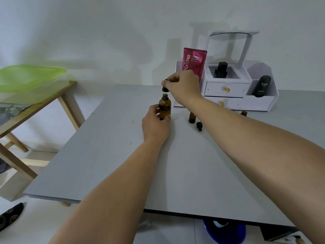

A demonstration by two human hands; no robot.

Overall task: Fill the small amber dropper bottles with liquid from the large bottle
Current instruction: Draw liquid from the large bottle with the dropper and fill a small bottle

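The large amber bottle [165, 107] stands upright on the grey table [158, 164] with its neck uncovered. My left hand [154, 123] grips its lower body. Just above the neck, my right hand [182, 85] pinches the black cap [165, 88]. A small amber dropper bottle [192, 117] stands capless to the right, and a black dropper cap [199, 125] lies beside it. Another small amber bottle [243, 113] peeks out behind my right forearm, mostly hidden.
A white drawer organiser [228, 88] stands at the table's back, holding a red tube [194, 62], a black perfume bottle [221, 69] and a black container [262, 86]. A wooden side table [35, 110] with a green lid [29, 74] stands left. A blue object [226, 231] sits under the table's front edge.
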